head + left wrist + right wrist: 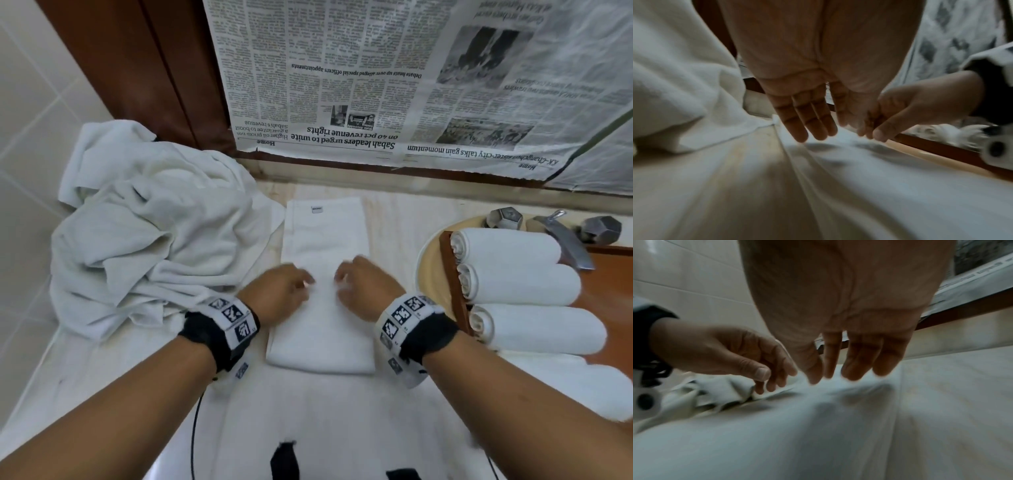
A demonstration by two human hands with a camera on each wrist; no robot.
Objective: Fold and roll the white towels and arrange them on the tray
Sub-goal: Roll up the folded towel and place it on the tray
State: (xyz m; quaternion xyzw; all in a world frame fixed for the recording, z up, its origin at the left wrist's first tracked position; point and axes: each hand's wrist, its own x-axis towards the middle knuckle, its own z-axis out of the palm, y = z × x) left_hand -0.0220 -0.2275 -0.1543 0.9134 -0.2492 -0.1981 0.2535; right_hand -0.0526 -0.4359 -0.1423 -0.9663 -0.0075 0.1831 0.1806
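A white towel (pixel 323 274), folded into a long narrow strip with a small label at its far end, lies flat on the counter in front of me. My left hand (pixel 284 291) and right hand (pixel 359 284) hover side by side over its middle, fingers loose and pointing down, holding nothing. The wrist views show my left hand's fingers (pixel 809 125) and my right hand's fingers (pixel 859 363) straight, just above the cloth. Three rolled white towels (pixel 520 287) lie side by side on the brown wooden tray (pixel 452 274) at the right.
A heap of unfolded white towels (pixel 147 226) fills the counter's left side. Behind the tray stand a metal tap (pixel 565 240) and two faceted knobs. Newspaper (pixel 376 85) covers the wall behind. Tiled wall at the left.
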